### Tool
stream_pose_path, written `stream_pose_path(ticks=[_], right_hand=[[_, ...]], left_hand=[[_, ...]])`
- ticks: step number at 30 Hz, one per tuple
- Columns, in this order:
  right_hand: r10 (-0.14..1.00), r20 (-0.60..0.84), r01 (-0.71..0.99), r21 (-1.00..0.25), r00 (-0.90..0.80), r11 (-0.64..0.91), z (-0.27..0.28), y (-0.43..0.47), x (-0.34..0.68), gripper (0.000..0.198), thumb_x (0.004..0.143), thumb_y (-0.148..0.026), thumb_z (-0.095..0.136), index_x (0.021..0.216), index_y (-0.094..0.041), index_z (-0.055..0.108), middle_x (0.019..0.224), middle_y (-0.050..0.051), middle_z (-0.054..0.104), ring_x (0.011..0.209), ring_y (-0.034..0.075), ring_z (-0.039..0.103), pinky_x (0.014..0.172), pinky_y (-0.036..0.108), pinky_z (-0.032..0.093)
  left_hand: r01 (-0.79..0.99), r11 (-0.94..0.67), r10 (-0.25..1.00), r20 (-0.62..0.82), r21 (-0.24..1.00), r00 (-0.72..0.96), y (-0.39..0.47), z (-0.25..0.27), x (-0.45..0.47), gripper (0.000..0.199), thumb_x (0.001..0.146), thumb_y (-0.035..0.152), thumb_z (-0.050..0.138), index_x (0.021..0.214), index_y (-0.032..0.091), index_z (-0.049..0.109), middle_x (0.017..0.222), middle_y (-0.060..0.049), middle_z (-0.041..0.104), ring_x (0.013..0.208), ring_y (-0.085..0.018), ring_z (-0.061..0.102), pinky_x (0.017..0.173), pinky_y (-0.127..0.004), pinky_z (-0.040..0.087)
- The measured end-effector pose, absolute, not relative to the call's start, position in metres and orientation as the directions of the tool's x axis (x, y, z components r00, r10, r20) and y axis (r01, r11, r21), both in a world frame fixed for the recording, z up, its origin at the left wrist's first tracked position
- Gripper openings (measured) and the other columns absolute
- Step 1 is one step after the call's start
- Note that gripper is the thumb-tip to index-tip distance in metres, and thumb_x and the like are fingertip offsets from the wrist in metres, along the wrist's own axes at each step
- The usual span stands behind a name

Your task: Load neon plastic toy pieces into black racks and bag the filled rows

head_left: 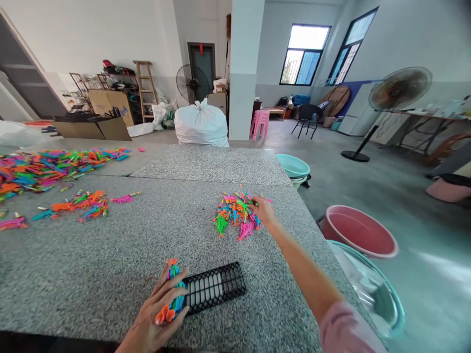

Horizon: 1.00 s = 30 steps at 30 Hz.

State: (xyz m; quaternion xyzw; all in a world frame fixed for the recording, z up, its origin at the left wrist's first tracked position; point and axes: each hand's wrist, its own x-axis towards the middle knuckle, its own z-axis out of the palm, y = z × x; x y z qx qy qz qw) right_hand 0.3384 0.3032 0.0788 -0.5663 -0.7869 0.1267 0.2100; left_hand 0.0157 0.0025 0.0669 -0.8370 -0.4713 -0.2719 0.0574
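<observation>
My left hand (pixel 160 309) is curled over a row of blue plastic toys (pixel 177 294) with orange ends, at the left end of a black openwork rack (pixel 215 288). Its fingers press the toys together; the rack's right part shows bare slots. Farther forward, my right hand (pixel 263 208) reaches to the right side of a small heap of bright plastic toys (pixel 235 211) in pink, green, orange and blue. Thumb and fingertips come together there around what looks like a green piece, partly hidden by the fingers.
A large heap of similar toys (pixel 55 169) covers the far left of the speckled grey table (pixel 154 235), with a smaller cluster (pixel 84 203) nearer. Beyond the table's right edge stand a pink tub (pixel 360 230) and a green tub (pixel 397 304). A white sack (pixel 201 125) stands behind the table.
</observation>
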Motion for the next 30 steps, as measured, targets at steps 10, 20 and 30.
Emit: stream_pose_path(ticks=[10, 20, 30], right_hand=[[0.843, -0.085, 0.167, -0.986, -0.531, 0.006, 0.046, 0.127, 0.264, 0.036, 0.071, -0.038, 0.076, 0.093, -0.021, 0.053, 0.078, -0.003, 0.062, 0.060, 0.012, 0.055, 0.057, 0.025, 0.048], [0.806, -0.067, 0.629, -0.665, -0.588, 0.404, 0.056, 0.097, 0.175, 0.018, 0.087, -0.016, 0.061, 0.104, -0.018, 0.066, 0.098, 0.008, 0.076, 0.093, 0.022, 0.072, 0.079, 0.026, 0.048], [0.785, -0.121, 0.679, -0.592, -0.607, 0.434, 0.060, 0.109, 0.170, 0.018, 0.090, -0.019, 0.061, 0.105, -0.016, 0.069, 0.098, 0.011, 0.076, 0.092, 0.022, 0.071, 0.072, 0.023, 0.044]], left_hand=[[0.778, -0.524, 0.827, 0.423, 0.346, 0.370, 0.001, 0.078, 0.018, 0.016, 0.094, 0.026, 0.062, 0.109, 0.022, 0.065, 0.147, -0.008, 0.056, 0.151, -0.029, 0.030, 0.122, -0.051, 0.032], [0.774, -0.529, 0.826, 0.421, 0.347, 0.376, 0.001, 0.082, 0.020, 0.025, 0.094, 0.026, 0.061, 0.119, 0.023, 0.064, 0.158, -0.006, 0.043, 0.154, -0.032, 0.019, 0.123, -0.059, 0.027], [0.777, -0.544, 0.808, 0.447, 0.318, 0.382, 0.002, 0.081, 0.021, 0.047, 0.097, 0.025, 0.059, 0.143, 0.024, 0.047, 0.160, -0.007, 0.039, 0.155, -0.034, 0.004, 0.122, -0.062, 0.028]])
